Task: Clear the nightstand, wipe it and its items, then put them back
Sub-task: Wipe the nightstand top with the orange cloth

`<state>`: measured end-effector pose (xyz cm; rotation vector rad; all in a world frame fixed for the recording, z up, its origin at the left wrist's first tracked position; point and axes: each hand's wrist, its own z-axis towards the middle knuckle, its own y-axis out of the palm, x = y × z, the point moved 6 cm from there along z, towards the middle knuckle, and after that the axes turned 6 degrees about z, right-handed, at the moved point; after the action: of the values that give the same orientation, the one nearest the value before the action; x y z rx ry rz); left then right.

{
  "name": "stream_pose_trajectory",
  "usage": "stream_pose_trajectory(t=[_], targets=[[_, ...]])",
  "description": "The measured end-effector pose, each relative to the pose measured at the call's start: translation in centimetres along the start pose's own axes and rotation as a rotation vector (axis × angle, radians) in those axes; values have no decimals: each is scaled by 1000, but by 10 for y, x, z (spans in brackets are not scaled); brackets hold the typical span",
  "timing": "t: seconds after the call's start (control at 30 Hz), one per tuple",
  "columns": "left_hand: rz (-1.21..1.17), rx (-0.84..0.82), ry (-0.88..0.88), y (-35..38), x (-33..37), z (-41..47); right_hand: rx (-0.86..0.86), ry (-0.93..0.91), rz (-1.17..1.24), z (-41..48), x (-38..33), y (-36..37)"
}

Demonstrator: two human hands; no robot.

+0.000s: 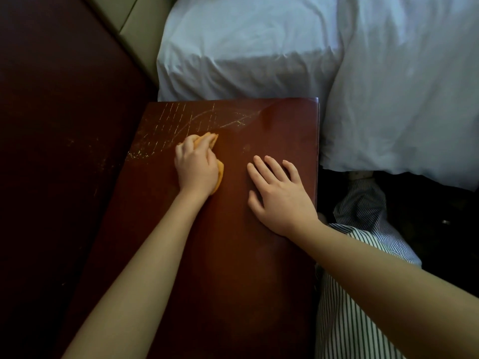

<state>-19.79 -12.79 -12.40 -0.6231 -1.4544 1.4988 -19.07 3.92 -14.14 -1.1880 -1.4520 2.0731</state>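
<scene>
The dark red wooden nightstand (233, 255) fills the middle of the view, its top bare. Pale scratch marks run across its far left part. My left hand (195, 168) grips a bunched orange cloth (207, 139) and presses it on the top near those marks. The cloth shows beyond my fingers and at the right edge of my palm. My right hand (278, 194) lies flat on the top near the right edge, fingers straight and spread, holding nothing.
A bed with white sheets (246, 53) and a white duvet (401, 86) lies beyond and to the right of the nightstand. A dark wooden panel (51, 125) runs along the left. My striped clothing (350, 307) is at the lower right, over dark floor.
</scene>
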Motion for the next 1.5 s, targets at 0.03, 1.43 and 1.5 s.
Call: stream_pose_trajectory(t=[0.03, 1.43, 1.5], targets=[[7, 8, -21, 2, 5, 5, -6, 1, 2, 0, 0, 0], [-25, -12, 115, 20, 52, 33, 6, 24, -11, 0, 1, -1], [-31, -22, 143, 22, 59, 31, 13, 23, 0, 0, 0, -1]])
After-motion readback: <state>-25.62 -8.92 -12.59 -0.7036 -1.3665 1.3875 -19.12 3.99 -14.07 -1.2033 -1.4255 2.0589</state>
